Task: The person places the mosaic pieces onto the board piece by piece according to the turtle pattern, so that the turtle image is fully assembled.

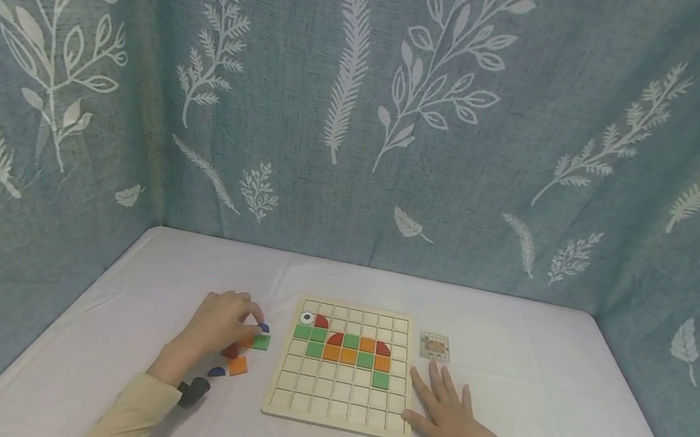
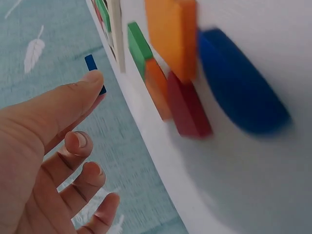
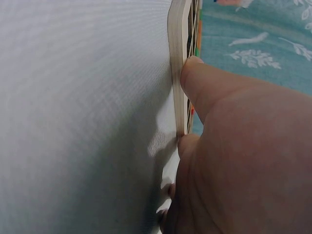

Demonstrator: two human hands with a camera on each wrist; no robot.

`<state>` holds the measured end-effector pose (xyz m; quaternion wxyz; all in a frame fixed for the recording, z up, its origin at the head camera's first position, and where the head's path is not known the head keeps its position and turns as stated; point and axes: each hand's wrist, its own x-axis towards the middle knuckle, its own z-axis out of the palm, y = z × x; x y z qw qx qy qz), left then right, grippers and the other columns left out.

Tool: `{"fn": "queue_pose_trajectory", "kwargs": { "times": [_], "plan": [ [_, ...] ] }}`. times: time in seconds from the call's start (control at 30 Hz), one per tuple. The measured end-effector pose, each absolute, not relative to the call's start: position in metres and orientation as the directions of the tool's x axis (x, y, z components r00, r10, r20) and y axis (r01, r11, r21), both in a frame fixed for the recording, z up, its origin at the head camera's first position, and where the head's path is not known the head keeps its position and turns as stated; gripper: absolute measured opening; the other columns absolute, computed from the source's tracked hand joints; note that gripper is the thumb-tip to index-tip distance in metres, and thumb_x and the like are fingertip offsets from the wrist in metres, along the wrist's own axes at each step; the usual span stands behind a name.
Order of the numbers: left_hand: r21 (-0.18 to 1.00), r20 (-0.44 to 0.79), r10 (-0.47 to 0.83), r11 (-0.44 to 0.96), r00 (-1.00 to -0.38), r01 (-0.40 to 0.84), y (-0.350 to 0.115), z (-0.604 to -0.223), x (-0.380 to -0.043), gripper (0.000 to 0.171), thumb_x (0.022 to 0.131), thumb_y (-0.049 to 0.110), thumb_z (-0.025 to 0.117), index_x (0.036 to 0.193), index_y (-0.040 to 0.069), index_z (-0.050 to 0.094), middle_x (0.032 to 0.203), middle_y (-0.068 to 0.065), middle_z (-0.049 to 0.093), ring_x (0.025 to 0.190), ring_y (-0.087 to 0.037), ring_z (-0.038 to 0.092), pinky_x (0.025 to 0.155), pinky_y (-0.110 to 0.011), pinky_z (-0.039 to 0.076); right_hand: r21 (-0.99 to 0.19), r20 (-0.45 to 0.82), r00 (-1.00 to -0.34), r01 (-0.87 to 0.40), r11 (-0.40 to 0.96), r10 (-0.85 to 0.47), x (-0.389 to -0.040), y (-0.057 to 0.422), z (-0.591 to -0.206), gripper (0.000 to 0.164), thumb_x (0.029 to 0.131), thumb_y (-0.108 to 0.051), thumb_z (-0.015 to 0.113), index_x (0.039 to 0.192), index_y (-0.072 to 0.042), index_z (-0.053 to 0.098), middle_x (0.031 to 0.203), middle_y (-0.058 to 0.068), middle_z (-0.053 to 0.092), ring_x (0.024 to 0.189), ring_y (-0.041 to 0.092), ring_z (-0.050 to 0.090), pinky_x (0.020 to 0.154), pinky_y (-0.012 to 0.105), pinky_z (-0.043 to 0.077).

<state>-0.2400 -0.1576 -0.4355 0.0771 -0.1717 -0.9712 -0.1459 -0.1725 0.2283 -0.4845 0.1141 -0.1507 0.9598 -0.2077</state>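
My left hand (image 1: 222, 322) pinches a small blue piece (image 2: 90, 62) between thumb and index finger, lifted above the table. Its other fingers are loosely bent. Below it lie loose pieces: a green square (image 1: 261, 343), an orange square (image 1: 237, 366), a dark red piece (image 2: 189, 108) and a blue rounded piece (image 2: 243, 85). To the right is a wooden grid board (image 1: 338, 408) bearing green, orange and red pieces and a white eye tile (image 1: 307, 318). My right hand (image 1: 453, 423) is spread out, its thumb (image 3: 195, 80) touching the board's right edge.
A small picture card (image 1: 436, 347) lies right of the board, just beyond the right fingertips. White cloth covers the table (image 1: 532, 344). A blue-green curtain (image 1: 354, 196) with white leaf prints stands behind and at both sides.
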Motion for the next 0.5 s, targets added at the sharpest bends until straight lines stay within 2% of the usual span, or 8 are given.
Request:
{"fn": "queue_pose_trajectory", "kwargs": {
  "times": [0.5],
  "plan": [
    [0.269,0.222,0.409,0.847,-0.885,0.459,-0.113,-0.444,-0.251,0.014,0.074,0.028,0.076,0.084,0.020,0.072,0.061,0.009,0.041,0.061,-0.011,0.038,0.065,-0.033,0.031,-0.434,-0.164,-0.928,-0.237,0.869,-0.335,-0.173,0.230,-0.483,0.071,0.091,-0.052,0.042,0.148,-0.016,0.020,0.153,0.020,0.003,0.140,0.040,-0.004,0.103,0.065,-0.008]
  ]
}}
